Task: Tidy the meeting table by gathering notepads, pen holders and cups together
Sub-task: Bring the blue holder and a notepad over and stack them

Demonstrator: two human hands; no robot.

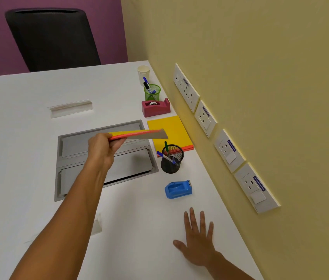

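A thin yellow notepad with an orange edge [137, 134] is pinched at its near end by the left hand [103, 146] and held above the grey metal cable hatch [107, 158] set in the white table [28, 138]. The right hand [199, 239] is laid flat, fingers spread, near the table's right edge. Along that edge are ranged a stacked yellow notepad [169, 128], a black mesh pen holder [171, 158], a green mesh pen holder [152, 91] and a white paper cup [143, 73], all well beyond the right hand.

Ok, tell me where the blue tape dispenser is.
In the head view the blue tape dispenser sits on the white table, right of centre near the wall, between the black mesh pen holder and the flat right hand.
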